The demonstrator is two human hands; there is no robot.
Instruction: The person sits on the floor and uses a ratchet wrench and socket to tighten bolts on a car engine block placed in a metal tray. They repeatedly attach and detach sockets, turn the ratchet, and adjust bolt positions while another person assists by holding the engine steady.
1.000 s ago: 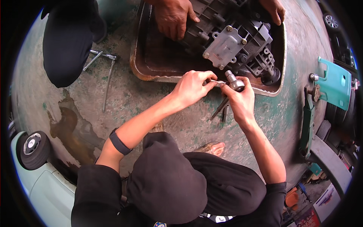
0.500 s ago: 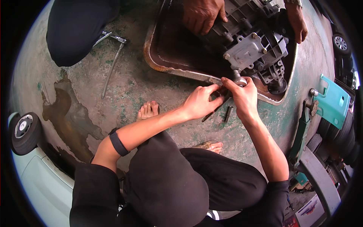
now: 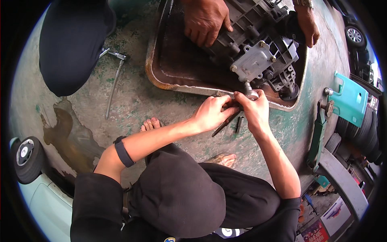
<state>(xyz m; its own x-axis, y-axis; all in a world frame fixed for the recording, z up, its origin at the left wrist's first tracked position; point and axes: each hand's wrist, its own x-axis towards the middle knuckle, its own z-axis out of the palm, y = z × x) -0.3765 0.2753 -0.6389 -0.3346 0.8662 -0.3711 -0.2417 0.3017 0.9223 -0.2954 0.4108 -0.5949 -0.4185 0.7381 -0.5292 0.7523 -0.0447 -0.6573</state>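
Note:
My right hand (image 3: 254, 109) is closed around the head of a ratchet wrench (image 3: 251, 95). Its socket (image 3: 247, 85) sits over the lower corner of a grey cover plate (image 3: 252, 62), which is bolted to a gearbox-like metal housing (image 3: 246, 26). My left hand (image 3: 213, 113) pinches at the wrench beside the right one; the fingers partly hide what they grip. A dark bar (image 3: 221, 128) slants out below both hands, and whether it belongs to the wrench I cannot tell. Another person's two hands (image 3: 206, 22) (image 3: 308, 25) rest at either side of the housing.
The housing lies in a rusty-rimmed metal tray (image 3: 177, 87). On the floor are a small metal cylinder (image 3: 239, 124), a long-handled wrench (image 3: 115, 86) and a wet stain (image 3: 66, 129). A dark-clothed knee (image 3: 74, 44) is at far left; a green jack (image 3: 317, 139) stands right.
The view has shifted, so the tray and housing sit slightly further left. Both my hands stay at the wrench, and the socket remains at the same corner of the plate.

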